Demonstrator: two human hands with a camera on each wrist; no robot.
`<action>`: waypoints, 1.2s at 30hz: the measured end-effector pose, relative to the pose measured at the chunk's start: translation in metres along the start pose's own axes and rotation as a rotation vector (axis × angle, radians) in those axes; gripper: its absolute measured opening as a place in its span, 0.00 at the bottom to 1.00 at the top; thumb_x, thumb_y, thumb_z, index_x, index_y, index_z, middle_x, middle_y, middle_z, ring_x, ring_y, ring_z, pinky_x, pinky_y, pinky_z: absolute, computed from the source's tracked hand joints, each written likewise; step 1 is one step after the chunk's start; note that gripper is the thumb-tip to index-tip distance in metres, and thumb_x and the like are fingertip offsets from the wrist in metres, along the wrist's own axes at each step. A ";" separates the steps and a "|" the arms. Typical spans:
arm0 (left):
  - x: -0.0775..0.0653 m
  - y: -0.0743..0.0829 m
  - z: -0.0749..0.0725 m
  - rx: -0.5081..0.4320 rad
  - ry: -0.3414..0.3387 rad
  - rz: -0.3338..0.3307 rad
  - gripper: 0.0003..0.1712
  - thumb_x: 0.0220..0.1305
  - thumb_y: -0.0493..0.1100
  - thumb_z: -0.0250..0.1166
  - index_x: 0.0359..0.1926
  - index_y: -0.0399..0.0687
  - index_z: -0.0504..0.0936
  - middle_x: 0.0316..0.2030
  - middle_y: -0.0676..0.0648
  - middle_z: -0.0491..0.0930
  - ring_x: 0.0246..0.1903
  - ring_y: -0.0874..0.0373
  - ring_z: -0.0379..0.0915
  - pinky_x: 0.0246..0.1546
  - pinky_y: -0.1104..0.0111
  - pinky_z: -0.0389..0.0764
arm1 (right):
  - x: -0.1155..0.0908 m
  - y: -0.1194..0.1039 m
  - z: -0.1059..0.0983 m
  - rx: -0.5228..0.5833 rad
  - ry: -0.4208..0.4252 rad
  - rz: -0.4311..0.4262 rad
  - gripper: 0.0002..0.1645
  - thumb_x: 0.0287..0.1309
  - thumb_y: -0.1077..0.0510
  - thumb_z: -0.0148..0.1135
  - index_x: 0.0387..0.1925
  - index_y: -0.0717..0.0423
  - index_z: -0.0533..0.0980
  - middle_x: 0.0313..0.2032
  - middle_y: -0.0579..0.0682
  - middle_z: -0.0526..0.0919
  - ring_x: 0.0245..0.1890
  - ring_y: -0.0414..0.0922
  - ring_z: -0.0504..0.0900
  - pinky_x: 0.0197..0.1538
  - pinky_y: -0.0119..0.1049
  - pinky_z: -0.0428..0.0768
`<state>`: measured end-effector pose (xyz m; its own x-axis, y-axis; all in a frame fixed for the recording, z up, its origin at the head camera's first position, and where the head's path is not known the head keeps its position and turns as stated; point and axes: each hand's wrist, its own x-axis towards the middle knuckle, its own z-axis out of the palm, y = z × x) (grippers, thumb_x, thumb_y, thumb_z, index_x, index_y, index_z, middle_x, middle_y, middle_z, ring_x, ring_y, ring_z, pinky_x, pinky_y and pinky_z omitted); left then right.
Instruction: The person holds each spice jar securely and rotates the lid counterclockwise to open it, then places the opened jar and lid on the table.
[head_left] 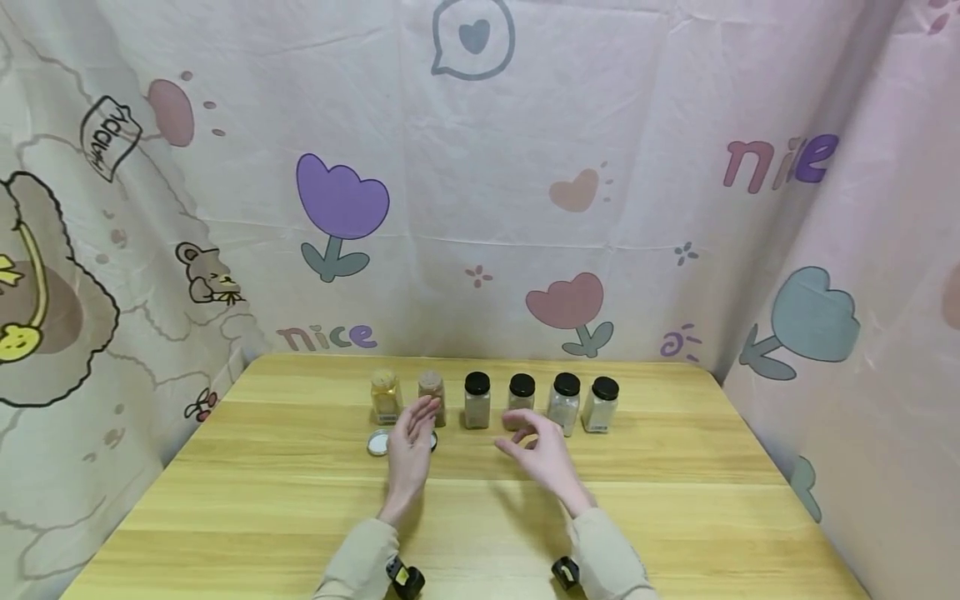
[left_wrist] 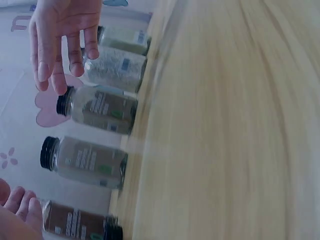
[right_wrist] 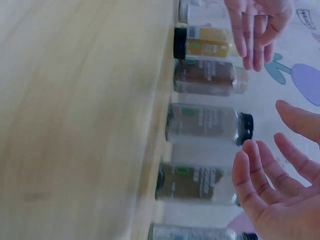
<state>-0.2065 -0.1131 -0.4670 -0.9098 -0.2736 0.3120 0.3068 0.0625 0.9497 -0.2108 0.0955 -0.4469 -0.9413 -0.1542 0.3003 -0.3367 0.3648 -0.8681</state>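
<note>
Several small glass spice jars stand in a row. At the left end, a jar of yellow powder [head_left: 386,402] and a jar of brown powder [head_left: 437,410] have no caps on. One loose lid [head_left: 378,442] lies before the yellow jar, its white inside up; a second lid [head_left: 433,442] is mostly hidden behind my left hand [head_left: 410,450]. That hand, fingers loosely bent, is raised in front of the brown jar and holds nothing. My right hand [head_left: 543,454] hovers before a black-capped jar [head_left: 521,396], thumb and fingers apart, nothing between them.
Other black-capped jars continue the row: a grey-looking one [head_left: 477,406] in the middle, a pale one [head_left: 564,408] and a whitish one [head_left: 601,410] at the right. The wooden table [head_left: 480,517] ends at a printed curtain [head_left: 480,300] behind the row.
</note>
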 end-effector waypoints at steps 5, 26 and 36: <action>0.000 0.001 0.011 -0.052 -0.079 -0.053 0.22 0.74 0.29 0.51 0.66 0.28 0.68 0.63 0.29 0.75 0.64 0.37 0.73 0.62 0.78 0.77 | -0.007 -0.002 -0.012 0.045 0.007 0.028 0.18 0.54 0.62 0.74 0.48 0.60 0.82 0.48 0.62 0.86 0.36 0.38 0.81 0.37 0.28 0.82; 0.021 -0.011 0.046 -0.015 -0.217 -0.156 0.40 0.74 0.39 0.57 0.75 0.26 0.47 0.77 0.27 0.46 0.78 0.32 0.42 0.80 0.44 0.46 | -0.013 0.000 -0.026 0.058 0.046 0.013 0.16 0.55 0.62 0.73 0.46 0.56 0.82 0.45 0.56 0.86 0.34 0.34 0.80 0.37 0.27 0.84; 0.033 -0.024 0.052 0.079 -0.262 -0.198 0.46 0.75 0.49 0.59 0.78 0.35 0.43 0.79 0.30 0.42 0.78 0.33 0.37 0.80 0.42 0.44 | -0.014 0.000 -0.024 0.061 0.038 -0.017 0.15 0.57 0.62 0.72 0.47 0.56 0.82 0.45 0.56 0.87 0.35 0.35 0.82 0.38 0.27 0.84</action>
<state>-0.2584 -0.0732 -0.4784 -0.9936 -0.0325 0.1081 0.1039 0.1103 0.9885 -0.1978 0.1194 -0.4422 -0.9360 -0.1248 0.3292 -0.3520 0.3053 -0.8848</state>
